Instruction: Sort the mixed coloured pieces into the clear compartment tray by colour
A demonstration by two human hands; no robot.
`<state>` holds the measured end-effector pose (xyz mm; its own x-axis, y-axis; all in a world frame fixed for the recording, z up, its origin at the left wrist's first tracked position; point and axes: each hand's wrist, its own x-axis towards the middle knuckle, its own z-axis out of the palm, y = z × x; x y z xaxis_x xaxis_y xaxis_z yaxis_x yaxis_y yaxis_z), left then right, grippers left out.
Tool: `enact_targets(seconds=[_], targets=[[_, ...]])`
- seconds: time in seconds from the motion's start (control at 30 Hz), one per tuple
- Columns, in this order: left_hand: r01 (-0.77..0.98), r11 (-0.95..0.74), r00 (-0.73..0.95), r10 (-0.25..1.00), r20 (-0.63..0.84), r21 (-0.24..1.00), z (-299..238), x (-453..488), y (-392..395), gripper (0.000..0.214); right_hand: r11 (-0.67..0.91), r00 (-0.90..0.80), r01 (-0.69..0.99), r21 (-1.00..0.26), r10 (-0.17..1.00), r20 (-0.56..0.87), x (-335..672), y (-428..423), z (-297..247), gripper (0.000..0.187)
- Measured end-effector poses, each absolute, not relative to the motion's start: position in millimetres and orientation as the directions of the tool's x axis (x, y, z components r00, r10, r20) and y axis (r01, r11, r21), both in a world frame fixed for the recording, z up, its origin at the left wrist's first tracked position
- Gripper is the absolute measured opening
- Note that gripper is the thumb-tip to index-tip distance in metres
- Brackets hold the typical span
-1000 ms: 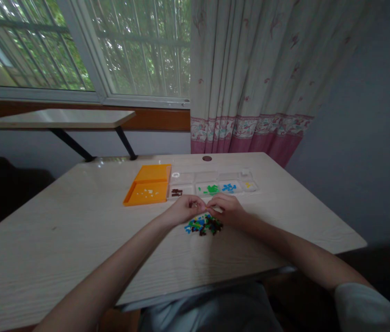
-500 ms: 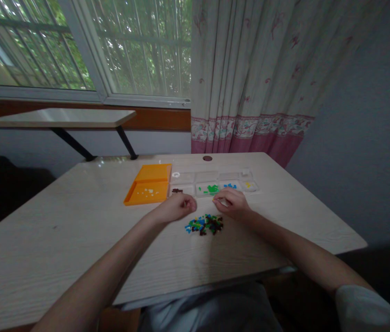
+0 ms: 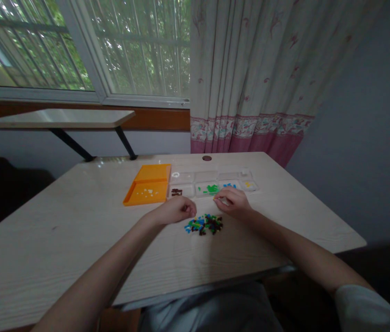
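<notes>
Multicoloured pieces lay in one pile between left hand and right hand, both curled closed, contents indiscernible, one orange tray and one clear box farther off.

A pile of small coloured pieces lies on the pale wooden table. Just left of the pile rests the left hand, fingers curled in. Just beyond the pile, to its right, the right hand has its fingertips pinched, perhaps on a piece. Farther beyond the pile sits a clear compartment box; an orange tray lies beyond and left of the pile.
</notes>
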<state>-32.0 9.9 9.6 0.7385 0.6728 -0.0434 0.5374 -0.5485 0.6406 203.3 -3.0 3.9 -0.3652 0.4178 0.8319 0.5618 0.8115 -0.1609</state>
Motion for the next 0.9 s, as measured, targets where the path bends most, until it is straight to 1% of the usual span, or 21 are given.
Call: enact_targets(seconds=[0.17, 0.27, 0.33, 0.4, 0.5, 0.6, 0.67, 0.77, 0.9], targets=[[0.543, -0.554, 0.733, 0.679, -0.035, 0.631, 9.2, -30.3, 8.5, 0.018, 0.81, -0.371, 0.56, -0.177, 0.435, 0.82, 203.4, -3.2, 2.3, 0.006], [0.548, -0.555, 0.728, 0.684, -0.031, 0.626, 10.1, -29.2, 7.2, 0.018, 0.817, -0.405, 0.547, -0.183, 0.45, 0.796, 206.1, -0.9, 3.4, 0.007], [0.552, -0.553, 0.727, 0.686, -0.035, 0.624, 9.9, -29.0, 6.9, 0.018, 0.818, -0.462, 0.546, -0.183, 0.475, 0.749, 211.8, 3.5, 6.1, 0.008], [0.554, -0.549, 0.721, 0.692, -0.031, 0.627, 8.7, -29.1, 7.0, 0.018, 0.795, -0.512, 0.577, -0.187, 0.53, 0.676, 222.6, 10.7, 10.4, 0.011], [0.55, -0.542, 0.714, 0.699, -0.021, 0.635, 6.7, -29.5, 7.8, 0.017, 0.686, -0.488, 0.695, -0.215, 0.67, 0.56, 249.2, 25.7, 17.5, 0.014], [0.549, -0.547, 0.719, 0.695, -0.023, 0.632, 7.2, -29.5, 7.8, 0.017, 0.508, -0.36, 0.82, -0.263, 0.816, 0.453, 284.7, 41.6, 21.3, 0.016], [0.554, -0.558, 0.722, 0.692, -0.022, 0.617, 8.7, -29.3, 7.2, 0.017, 0.395, -0.283, 0.872, -0.289, 0.888, 0.361, 307.8, 50.2, 20.7, 0.018], [0.561, -0.576, 0.726, 0.688, -0.017, 0.595, 11.2, -28.9, 6.1, 0.018, 0.271, -0.194, 0.914, -0.302, 0.945, 0.262, 332.6, 57.7, 16.5, 0.02], [0.561, -0.582, 0.723, 0.691, -0.005, 0.589, 12.5, -29.3, 5.8, 0.018, 0.248, -0.184, 0.908, -0.337, 0.96, 0.211, 343.0, 59.7, 13.2, 0.023]])
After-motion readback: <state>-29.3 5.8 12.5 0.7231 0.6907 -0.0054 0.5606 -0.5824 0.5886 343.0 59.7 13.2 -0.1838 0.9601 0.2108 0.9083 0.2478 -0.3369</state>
